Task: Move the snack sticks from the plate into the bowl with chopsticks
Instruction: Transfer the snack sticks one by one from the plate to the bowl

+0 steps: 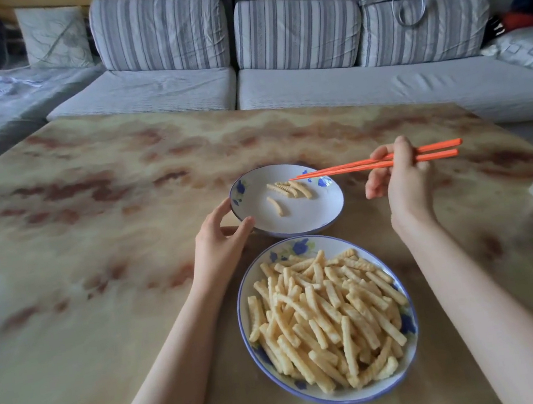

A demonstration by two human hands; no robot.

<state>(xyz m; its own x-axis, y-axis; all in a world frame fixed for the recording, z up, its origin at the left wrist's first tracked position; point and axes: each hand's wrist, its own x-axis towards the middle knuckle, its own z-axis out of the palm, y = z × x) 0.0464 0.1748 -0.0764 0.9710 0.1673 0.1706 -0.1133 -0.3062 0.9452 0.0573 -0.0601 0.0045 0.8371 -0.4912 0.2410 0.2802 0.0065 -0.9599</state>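
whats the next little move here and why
Probably bring the right hand and its chopsticks over to the plate and pinch one stick off the pile. Their tips hover over the bowl, apparently holding nothing; only a few sticks lie in it, and the plate is heaped. The left hand holds the bowl's rim.

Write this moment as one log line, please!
left hand grips bowl rim | right hand holds chopsticks, tips over bowl | few snack sticks in bowl | plate piled full
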